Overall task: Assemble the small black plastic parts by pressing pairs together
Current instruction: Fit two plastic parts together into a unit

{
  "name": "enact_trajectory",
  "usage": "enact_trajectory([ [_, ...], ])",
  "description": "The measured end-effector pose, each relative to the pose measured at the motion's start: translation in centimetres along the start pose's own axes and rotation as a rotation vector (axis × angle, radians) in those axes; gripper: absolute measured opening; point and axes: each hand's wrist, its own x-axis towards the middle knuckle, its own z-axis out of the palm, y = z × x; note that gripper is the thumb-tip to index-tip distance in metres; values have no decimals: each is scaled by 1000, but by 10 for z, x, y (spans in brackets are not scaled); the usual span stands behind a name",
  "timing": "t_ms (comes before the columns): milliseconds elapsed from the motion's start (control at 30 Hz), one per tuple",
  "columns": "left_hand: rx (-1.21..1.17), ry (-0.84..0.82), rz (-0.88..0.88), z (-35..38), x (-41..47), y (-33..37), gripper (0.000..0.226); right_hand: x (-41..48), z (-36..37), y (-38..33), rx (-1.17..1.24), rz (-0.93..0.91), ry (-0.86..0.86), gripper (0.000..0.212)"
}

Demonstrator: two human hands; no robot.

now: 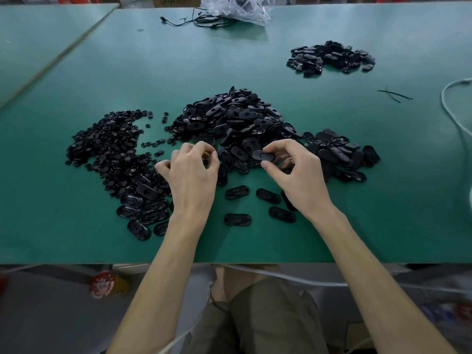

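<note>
The right hand (pixel 293 172) pinches 1 oval black part (pixel 263 155) between thumb and fingertips, at the near edge of the heap of ovals (pixel 237 118). The left hand (pixel 191 172), just beside this grip, has curled fingertips close together; whether they hold something, I cannot tell.

Heaps of black parts (pixel 237 123) crowd the middle of the tabletop (pixel 76 238); its near and left edges lie open.
</note>
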Motion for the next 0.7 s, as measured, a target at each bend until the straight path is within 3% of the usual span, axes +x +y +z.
enact_trajectory([
  [167, -24, 1, -48, 1, 1, 1, 23, 0, 1, 0, -8, -3, -7, 22],
  [433, -83, 8, -17, -2, 1, 3, 21, 0, 1, 1, -25, -14, 3, 23],
  [700, -137, 60, 173, -7, -6, 14, 13, 0, 0, -1, -12, -6, 5, 23],
])
